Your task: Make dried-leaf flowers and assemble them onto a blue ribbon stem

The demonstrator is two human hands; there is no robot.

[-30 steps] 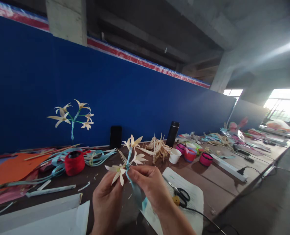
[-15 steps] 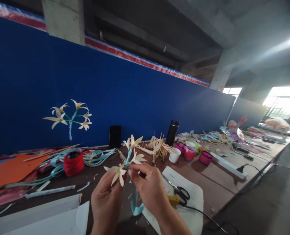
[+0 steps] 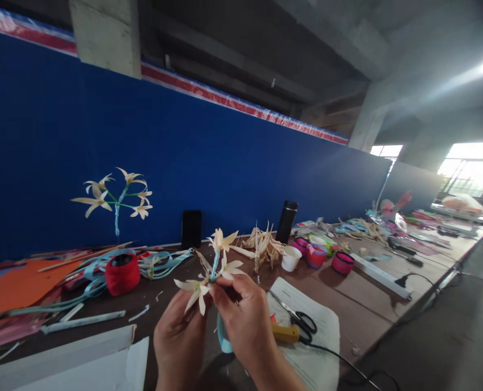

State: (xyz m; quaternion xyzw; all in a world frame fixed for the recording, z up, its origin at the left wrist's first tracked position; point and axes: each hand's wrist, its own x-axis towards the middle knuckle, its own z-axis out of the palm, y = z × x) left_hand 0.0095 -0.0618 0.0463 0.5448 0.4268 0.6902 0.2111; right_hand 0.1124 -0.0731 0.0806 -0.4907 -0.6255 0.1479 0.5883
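Observation:
Both of my hands meet over the table around an artificial flower stem [image 3: 215, 264] wrapped in light blue ribbon, with several cream petalled blooms. My left hand [image 3: 181, 328] is closed around its lower part, under the front bloom [image 3: 194, 290]. My right hand [image 3: 243, 312] pinches at the stem just below the right bloom [image 3: 229, 267]. A light blue ribbon tail [image 3: 224, 334] hangs beneath my right hand. The lower end of the stem is hidden by my fingers.
A similar finished-looking flower spray [image 3: 118, 203] stands upright by the blue partition [image 3: 233, 146]. Scissors [image 3: 302, 320] and a yellow-handled corded tool [image 3: 286, 333] lie on paper at right. A red ribbon roll [image 3: 122, 274], white cup [image 3: 290, 258], dried husks [image 3: 261, 247] and black bottle [image 3: 287, 221] stand behind.
My right hand has shifted slightly left, closer to my left hand. The hanging ribbon tail has drawn in under it, and more of the yellow-handled tool shows.

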